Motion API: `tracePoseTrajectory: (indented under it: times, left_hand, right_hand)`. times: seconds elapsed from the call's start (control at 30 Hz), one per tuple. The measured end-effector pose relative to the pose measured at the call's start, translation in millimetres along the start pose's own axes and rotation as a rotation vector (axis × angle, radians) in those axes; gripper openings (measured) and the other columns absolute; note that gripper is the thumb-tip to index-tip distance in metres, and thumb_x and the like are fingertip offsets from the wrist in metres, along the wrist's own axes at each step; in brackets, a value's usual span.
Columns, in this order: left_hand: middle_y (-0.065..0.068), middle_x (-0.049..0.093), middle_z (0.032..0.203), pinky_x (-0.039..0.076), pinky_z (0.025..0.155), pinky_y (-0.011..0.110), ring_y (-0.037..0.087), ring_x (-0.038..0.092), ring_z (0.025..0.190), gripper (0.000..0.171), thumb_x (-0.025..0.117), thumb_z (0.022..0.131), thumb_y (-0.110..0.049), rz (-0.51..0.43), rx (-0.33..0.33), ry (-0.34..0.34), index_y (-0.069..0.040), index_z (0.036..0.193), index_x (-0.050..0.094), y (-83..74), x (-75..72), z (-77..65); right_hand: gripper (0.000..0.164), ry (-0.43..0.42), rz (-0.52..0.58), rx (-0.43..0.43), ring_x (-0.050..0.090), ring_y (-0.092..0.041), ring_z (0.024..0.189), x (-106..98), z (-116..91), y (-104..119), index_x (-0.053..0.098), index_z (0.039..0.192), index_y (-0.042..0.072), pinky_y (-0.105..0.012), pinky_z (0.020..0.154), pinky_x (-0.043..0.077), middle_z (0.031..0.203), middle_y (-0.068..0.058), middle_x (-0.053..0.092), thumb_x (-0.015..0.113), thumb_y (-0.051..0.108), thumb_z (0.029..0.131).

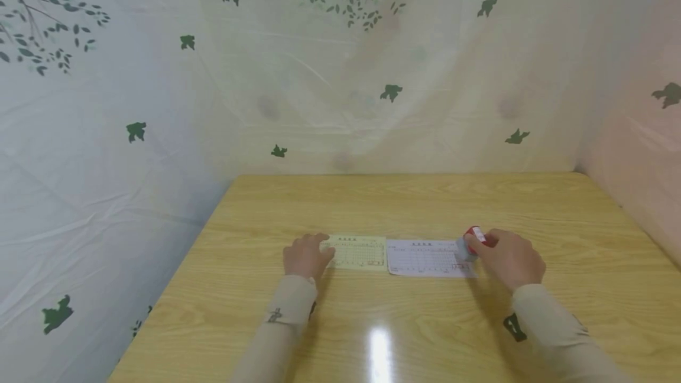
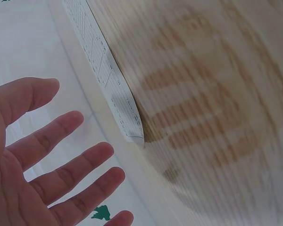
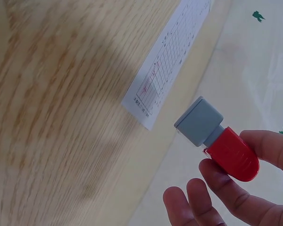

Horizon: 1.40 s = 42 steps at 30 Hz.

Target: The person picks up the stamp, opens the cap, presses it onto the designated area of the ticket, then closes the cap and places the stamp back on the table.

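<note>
Two printed paper slips lie side by side on the wooden table: a pale yellow slip (image 1: pixel 357 253) on the left and a white slip (image 1: pixel 425 259) on the right. My right hand (image 1: pixel 511 257) pinches the red handle of a stamp (image 3: pixel 231 153) between thumb and fingers. The stamp's grey block (image 3: pixel 199 121) points toward the white slip and overlaps its right end in the head view. Over the yellow slip's left end is my left hand (image 1: pixel 307 257), its fingers (image 2: pixel 80 162) spread and holding nothing.
The wooden table (image 1: pixel 404 205) reaches back to a pale curtain (image 1: pixel 330 105) with printed leaves and birds, which also hangs along both sides. A bright light reflection lies on the tabletop near the front.
</note>
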<state>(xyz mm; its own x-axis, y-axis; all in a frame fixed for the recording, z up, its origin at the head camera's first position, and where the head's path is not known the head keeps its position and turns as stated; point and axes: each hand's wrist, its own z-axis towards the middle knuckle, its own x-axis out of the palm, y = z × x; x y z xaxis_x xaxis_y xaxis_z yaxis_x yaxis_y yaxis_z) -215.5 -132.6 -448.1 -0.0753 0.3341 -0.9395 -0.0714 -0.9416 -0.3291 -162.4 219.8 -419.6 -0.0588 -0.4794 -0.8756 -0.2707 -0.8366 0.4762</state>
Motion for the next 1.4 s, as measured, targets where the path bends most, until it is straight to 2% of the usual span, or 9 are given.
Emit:
tracePoseTrajectory:
  times: [0.37, 0.47, 0.63, 0.9, 1.13, 1.4]
  left_hand:
    - [0.014, 0.072, 0.119, 0.054, 0.082, 0.053, 0.037, 0.068, 0.101, 0.035, 0.068, 0.093, -0.029, -0.033, 0.027, 0.011, -0.012, 0.123, 0.072, -3.4, -1.4, 0.6]
    - [0.015, 0.072, 0.117, 0.055, 0.075, 0.049, 0.036, 0.068, 0.094, 0.035, 0.068, 0.093, -0.028, -0.026, 0.042, 0.004, -0.011, 0.123, 0.073, -2.6, -3.3, -1.4]
    - [0.017, 0.072, 0.117, 0.055, 0.073, 0.049, 0.037, 0.068, 0.095, 0.035, 0.067, 0.093, -0.028, -0.008, 0.050, -0.005, -0.010, 0.123, 0.072, 1.9, -4.6, -2.4]
    - [0.018, 0.071, 0.120, 0.055, 0.080, 0.054, 0.041, 0.066, 0.103, 0.036, 0.066, 0.095, -0.029, 0.001, 0.031, 0.029, -0.011, 0.125, 0.071, 4.5, -10.8, -7.4]
    - [0.019, 0.068, 0.125, 0.051, 0.091, 0.059, 0.043, 0.063, 0.111, 0.038, 0.066, 0.096, -0.029, -0.024, -0.012, 0.068, -0.010, 0.128, 0.069, 0.6, -16.3, -9.6]
    - [0.019, 0.069, 0.124, 0.052, 0.088, 0.059, 0.043, 0.064, 0.109, 0.038, 0.066, 0.096, -0.030, -0.026, 0.001, 0.076, -0.010, 0.127, 0.069, 1.1, -12.9, -8.9]
  right_hand:
    - [0.062, -0.004, -0.004, 0.037, 0.056, -0.029, 0.076, -11, -2, -12, 0.066, 0.121, -0.002, -0.038, 0.060, 0.038, 0.100, -0.018, 0.069, 0.058, 0.055, 0.097]
    - [0.057, -0.012, -0.002, 0.031, 0.056, -0.028, 0.076, -12, -1, -15, 0.069, 0.115, -0.001, -0.037, 0.058, 0.039, 0.094, -0.014, 0.070, 0.060, 0.052, 0.096]
    - [0.056, -0.015, -0.007, 0.035, 0.058, -0.028, 0.078, -10, 3, -19, 0.070, 0.113, 0.000, -0.038, 0.059, 0.039, 0.093, -0.012, 0.071, 0.061, 0.052, 0.095]
    - [0.055, 0.010, -0.020, 0.054, 0.057, -0.027, 0.077, -6, 2, -18, 0.070, 0.115, 0.000, -0.037, 0.060, 0.038, 0.095, -0.012, 0.071, 0.062, 0.050, 0.095]
    - [0.053, 0.022, -0.061, 0.075, 0.055, -0.027, 0.077, -2, 2, -16, 0.070, 0.115, 0.002, -0.038, 0.062, 0.037, 0.084, -0.008, 0.065, 0.061, 0.050, 0.096]
    - [0.048, 0.009, -0.080, 0.086, 0.055, -0.027, 0.078, -3, 1, -16, 0.071, 0.109, 0.000, -0.042, 0.068, 0.038, 0.085, -0.008, 0.065, 0.063, 0.046, 0.096]
